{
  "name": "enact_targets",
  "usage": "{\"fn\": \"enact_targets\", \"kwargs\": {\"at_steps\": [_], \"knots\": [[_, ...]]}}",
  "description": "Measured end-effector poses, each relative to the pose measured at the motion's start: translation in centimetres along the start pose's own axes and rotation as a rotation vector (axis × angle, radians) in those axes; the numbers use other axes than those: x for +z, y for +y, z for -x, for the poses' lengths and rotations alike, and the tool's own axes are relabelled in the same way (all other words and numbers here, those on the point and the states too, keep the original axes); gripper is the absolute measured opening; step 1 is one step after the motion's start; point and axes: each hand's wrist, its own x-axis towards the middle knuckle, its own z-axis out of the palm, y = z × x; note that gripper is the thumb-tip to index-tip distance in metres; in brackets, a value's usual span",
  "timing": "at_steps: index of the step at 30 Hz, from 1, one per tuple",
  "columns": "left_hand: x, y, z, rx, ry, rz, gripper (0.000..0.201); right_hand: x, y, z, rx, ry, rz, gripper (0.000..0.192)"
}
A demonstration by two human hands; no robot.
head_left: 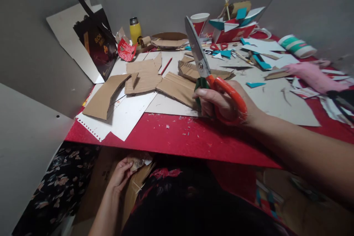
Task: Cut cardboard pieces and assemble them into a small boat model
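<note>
My right hand point(218, 101) is raised over the table's front edge, closed around the orange handle of a pair of scissors point(199, 49). The blades point up and lie together. A dark green part shows by my fingers. Below the tabletop, my left hand point(121, 173) pinches a crumpled, brownish paper scrap point(136, 164) above an open cardboard box point(102, 177). Cut cardboard pieces lie on the table left of the scissors: a curved one point(103, 94), a broad one point(143, 77) and a strip point(177, 87).
White paper point(129, 114) lies under the cardboard. A yellow bottle point(135, 31), a paper cup point(199, 22) and a paper boat point(238, 22) stand at the back. A tape roll point(297, 46) and pink glove-like item point(309, 75) lie right. Walls close in both sides.
</note>
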Motion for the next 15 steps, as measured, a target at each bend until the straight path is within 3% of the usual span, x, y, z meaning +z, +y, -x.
{"fn": "enact_targets", "kwargs": {"at_steps": [10,15], "knots": [[-0.6,-2.8,-1.4,-0.141,0.19,-0.256,0.035,0.1,-0.1,0.0,0.016,0.004,-0.013,0.042],[0.1,-0.7,-1.1,-0.055,0.306,-0.542,0.025,0.0,-0.7,-0.2,0.015,0.03,-0.067,0.041]]}}
